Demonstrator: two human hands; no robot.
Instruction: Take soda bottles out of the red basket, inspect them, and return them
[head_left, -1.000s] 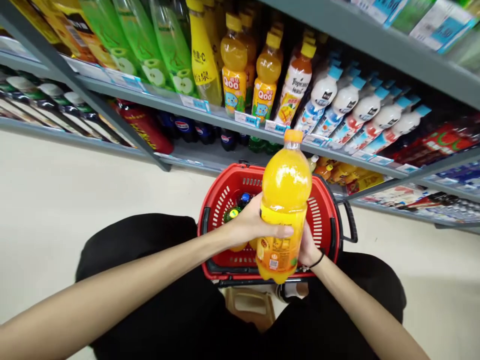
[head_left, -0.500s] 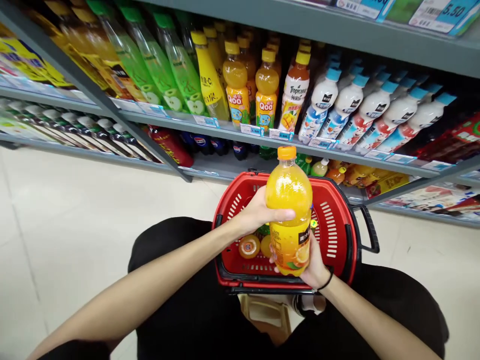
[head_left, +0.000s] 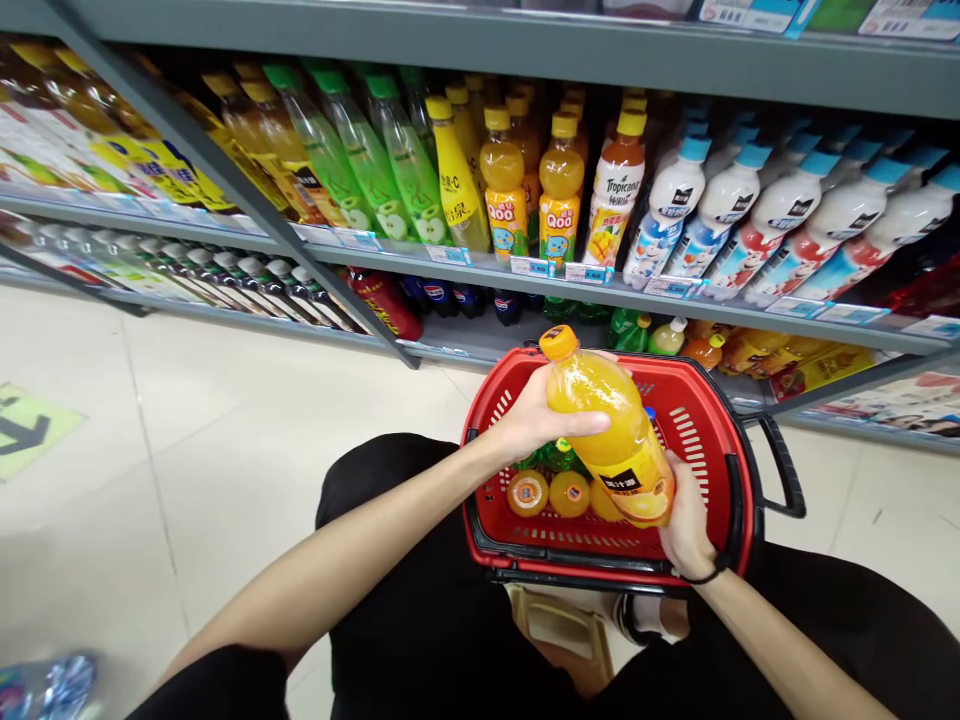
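A large bottle of orange juice with an orange cap is held tilted over the red shopping basket, its cap toward the upper left. My left hand wraps around the bottle's upper part, thumb across the front. Around the lower right end closes my right hand, with a black band at the wrist. Inside the basket, several orange bottles show their round ends in a row along the near side. Green bottles lie behind them, partly hidden by the held bottle and my left hand.
Shelves of drinks stand just beyond the basket, with Qoo bottles and white bottles with blue caps. The basket's black handle sticks out to the right. A yellow floor arrow lies at left.
The bottle has gone from nearly upright to tilted, its bottom swinging right with my right hand. The view has shifted left, and more of the basket's bottles show.
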